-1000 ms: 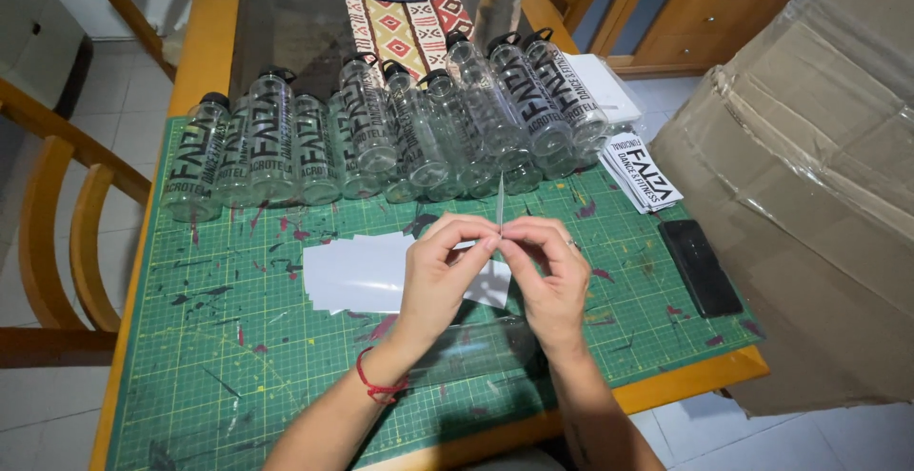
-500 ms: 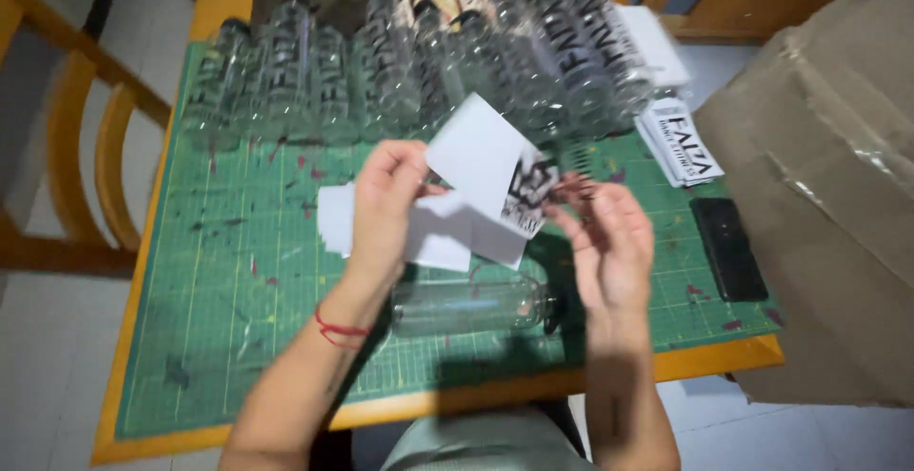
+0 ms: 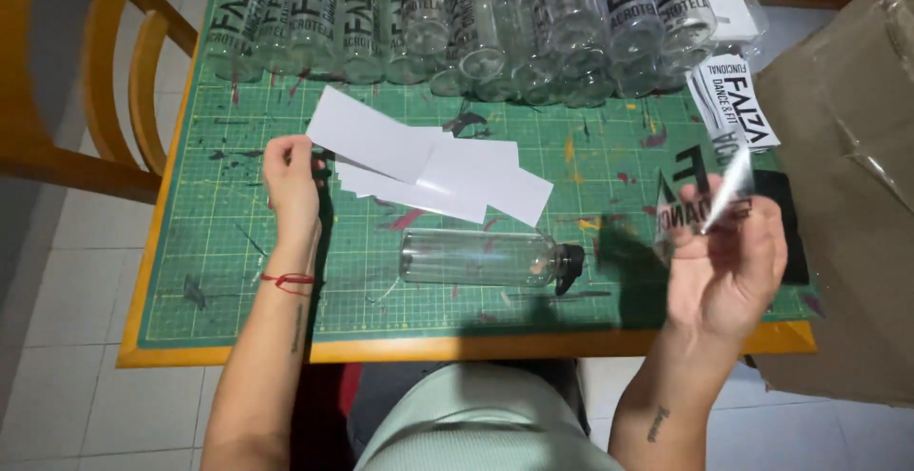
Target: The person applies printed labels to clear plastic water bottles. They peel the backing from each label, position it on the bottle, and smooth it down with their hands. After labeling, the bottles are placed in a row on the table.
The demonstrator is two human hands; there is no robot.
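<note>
My left hand (image 3: 290, 180) pinches the corner of a white backing sheet (image 3: 367, 136) and holds it low over the green cutting mat (image 3: 248, 271), above a small pile of similar white sheets (image 3: 476, 180). My right hand (image 3: 728, 261) is raised at the right and grips a clear transfer film with black lettering (image 3: 700, 195). Between my hands a clear plastic bottle with a black cap (image 3: 486, 257) lies on its side on the mat, cap to the right.
A row of several clear lettered bottles (image 3: 457, 14) stands along the mat's far edge. A stack of lettered decals (image 3: 733, 100) lies at right. A large cardboard box (image 3: 847, 176) stands right of the table, a wooden chair (image 3: 105, 80) left.
My hands have parted: the left carried the white backing sheet left and down, the right pulled the clear lettered film away to the right. The camera view tilted toward me.
</note>
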